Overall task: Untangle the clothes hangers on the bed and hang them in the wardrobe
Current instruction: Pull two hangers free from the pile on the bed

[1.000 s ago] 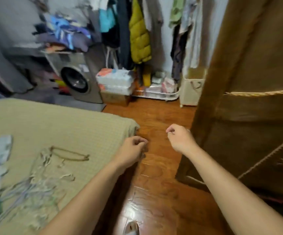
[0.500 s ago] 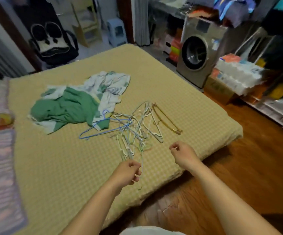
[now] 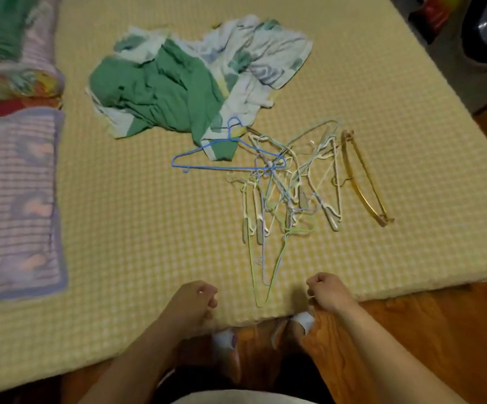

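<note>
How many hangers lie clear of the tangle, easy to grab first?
2. The blue hanger lies at the pile's left, its right end reaching into the tangle; the amber hanger lies along its right edge. The tangle may hide others.

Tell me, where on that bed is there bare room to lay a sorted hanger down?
A wide bare patch lies between the striped blanket and the hanger tangle, below the green garment. Another lies right of the yellow hanger, toward the bed edge. The tangle itself is crowded.
</note>
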The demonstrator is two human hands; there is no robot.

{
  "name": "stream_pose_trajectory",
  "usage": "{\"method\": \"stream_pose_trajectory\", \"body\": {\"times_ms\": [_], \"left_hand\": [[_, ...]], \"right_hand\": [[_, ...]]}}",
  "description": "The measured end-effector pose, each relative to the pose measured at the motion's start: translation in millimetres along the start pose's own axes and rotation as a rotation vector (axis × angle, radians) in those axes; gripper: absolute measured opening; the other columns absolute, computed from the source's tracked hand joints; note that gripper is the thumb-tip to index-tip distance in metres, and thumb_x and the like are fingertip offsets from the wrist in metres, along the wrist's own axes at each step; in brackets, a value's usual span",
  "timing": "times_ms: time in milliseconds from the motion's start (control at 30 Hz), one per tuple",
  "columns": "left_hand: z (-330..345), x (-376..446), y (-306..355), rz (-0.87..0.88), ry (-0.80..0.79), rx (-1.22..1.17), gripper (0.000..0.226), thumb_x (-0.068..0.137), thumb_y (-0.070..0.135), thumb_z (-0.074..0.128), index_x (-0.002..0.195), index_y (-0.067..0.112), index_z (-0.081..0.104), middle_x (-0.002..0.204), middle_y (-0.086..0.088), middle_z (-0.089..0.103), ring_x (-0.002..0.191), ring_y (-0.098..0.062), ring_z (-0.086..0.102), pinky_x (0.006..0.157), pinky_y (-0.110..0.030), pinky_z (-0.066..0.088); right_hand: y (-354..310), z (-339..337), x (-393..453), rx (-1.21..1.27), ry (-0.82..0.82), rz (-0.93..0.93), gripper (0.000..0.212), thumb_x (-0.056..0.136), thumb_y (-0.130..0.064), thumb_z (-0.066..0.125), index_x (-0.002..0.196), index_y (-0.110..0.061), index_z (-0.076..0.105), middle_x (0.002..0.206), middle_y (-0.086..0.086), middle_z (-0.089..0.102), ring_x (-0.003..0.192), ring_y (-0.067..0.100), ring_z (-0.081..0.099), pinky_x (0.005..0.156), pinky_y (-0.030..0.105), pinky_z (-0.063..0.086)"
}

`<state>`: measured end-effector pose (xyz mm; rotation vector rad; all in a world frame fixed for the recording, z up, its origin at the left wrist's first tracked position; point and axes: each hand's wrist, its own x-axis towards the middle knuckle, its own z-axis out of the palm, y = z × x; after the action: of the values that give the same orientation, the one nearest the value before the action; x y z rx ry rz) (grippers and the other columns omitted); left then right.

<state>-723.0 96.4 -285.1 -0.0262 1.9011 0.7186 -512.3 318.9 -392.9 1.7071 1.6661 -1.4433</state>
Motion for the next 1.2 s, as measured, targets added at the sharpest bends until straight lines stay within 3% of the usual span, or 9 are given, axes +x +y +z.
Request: {"method": "stream_pose_trajectory", "body": {"times_ms": [167, 333, 433, 533, 667, 833, 967, 1100, 1200], "left_hand": [[19.3, 44.4, -17.6, -0.116, 0.083, -0.019, 0.018, 0.097, 0.003, 0.049, 0.095, 0.005, 0.067, 0.080, -0.016, 0.066, 0.056, -0.021, 0.056, 0.048, -0.025, 0.044], [60.4, 96.8, -29.4, -0.165, 0.097, -0.030, 0.016, 0.096, 0.007, 0.051, 0.096, 0.010, 0.067, 0.080, -0.010, 0.066, 0.058, -0.018, 0.058, 0.056, -0.026, 0.048], [89.1, 116.2, -31.2, -0.161, 0.052, -0.033, 0.018, 0.095, 0.005, 0.050, 0.088, 0.014, 0.065, 0.076, -0.007, 0.062, 0.054, -0.012, 0.055, 0.049, -0.018, 0.044], [106.9, 130.2, -40.7, -0.148, 0.008, 0.043, 0.022, 0.091, 0.011, 0.055, 0.077, 0.027, 0.062, 0.077, -0.010, 0.066, 0.066, -0.022, 0.064, 0.063, -0.030, 0.049], [110.0, 141.5, -63.8, -0.125, 0.012, 0.084, 0.012, 0.080, 0.030, 0.054, 0.080, 0.028, 0.065, 0.088, -0.013, 0.073, 0.086, -0.032, 0.069, 0.078, -0.042, 0.054], [102.0, 135.2, -66.7, 0.001, 0.073, 0.009, 0.071, 0.070, 0.056, 0.068, 0.132, 0.024, 0.054, 0.117, -0.004, 0.064, 0.107, -0.033, 0.065, 0.092, -0.051, 0.052], [91.9, 135.1, -64.6, 0.068, 0.105, 0.017, 0.086, 0.066, 0.078, 0.068, 0.138, 0.037, 0.045, 0.131, 0.003, 0.062, 0.116, -0.019, 0.063, 0.100, -0.048, 0.050], [77.3, 135.8, -51.0, 0.096, 0.120, -0.056, 0.081, 0.070, 0.060, 0.075, 0.138, 0.028, 0.046, 0.127, 0.006, 0.061, 0.108, -0.011, 0.064, 0.095, -0.039, 0.053], [71.1, 140.4, -48.3, 0.105, 0.125, -0.079, 0.054, 0.083, 0.022, 0.078, 0.123, 0.037, 0.046, 0.107, 0.013, 0.063, 0.087, 0.002, 0.066, 0.073, -0.018, 0.054]], "right_hand": [[-58.6, -7.7, 99.2, 0.230, 0.013, 0.057, 0.011, 0.086, -0.011, 0.051, 0.079, -0.005, 0.057, 0.078, 0.021, 0.061, 0.067, 0.031, 0.058, 0.064, 0.044, 0.048], [-71.7, -12.3, 177.7, 0.445, 0.057, 0.140, 0.015, 0.091, -0.022, 0.056, 0.080, -0.012, 0.056, 0.078, 0.007, 0.060, 0.068, 0.022, 0.059, 0.080, 0.041, 0.053], [-57.2, -4.7, 197.1, 0.527, 0.157, 0.201, 0.032, 0.083, -0.036, 0.065, 0.093, -0.006, 0.060, 0.079, 0.009, 0.063, 0.065, 0.025, 0.060, 0.069, 0.040, 0.055], [-66.5, 3.5, 182.7, 0.767, 0.076, 0.186, 0.018, 0.101, -0.025, 0.045, 0.091, -0.013, 0.054, 0.076, 0.009, 0.062, 0.055, 0.022, 0.061, 0.048, 0.026, 0.050], [-95.4, 11.8, 144.3, 0.859, 0.040, 0.023, 0.021, 0.105, -0.021, 0.033, 0.093, -0.013, 0.048, 0.081, 0.014, 0.064, 0.064, 0.021, 0.069, 0.054, 0.028, 0.053], [-119.2, 17.5, 102.3, 0.802, 0.171, -0.263, 0.030, 0.107, -0.027, 0.035, 0.089, -0.010, 0.053, 0.068, 0.011, 0.064, 0.065, 0.022, 0.071, 0.058, 0.028, 0.057], [-136.1, 24.7, 97.5, 0.835, 0.153, -0.251, 0.028, 0.108, -0.023, 0.034, 0.090, -0.010, 0.051, 0.068, 0.011, 0.062, 0.066, 0.022, 0.071, 0.058, 0.028, 0.057], [-151.9, 34.4, 109.9, 0.842, 0.084, -0.219, 0.029, 0.108, -0.022, 0.031, 0.090, -0.009, 0.049, 0.075, 0.014, 0.062, 0.069, 0.023, 0.072, 0.063, 0.031, 0.059], [-162.4, 40.1, 119.4, 0.842, 0.043, -0.221, 0.028, 0.108, -0.022, 0.031, 0.093, -0.007, 0.049, 0.081, 0.018, 0.063, 0.072, 0.025, 0.074, 0.061, 0.029, 0.060]]}}
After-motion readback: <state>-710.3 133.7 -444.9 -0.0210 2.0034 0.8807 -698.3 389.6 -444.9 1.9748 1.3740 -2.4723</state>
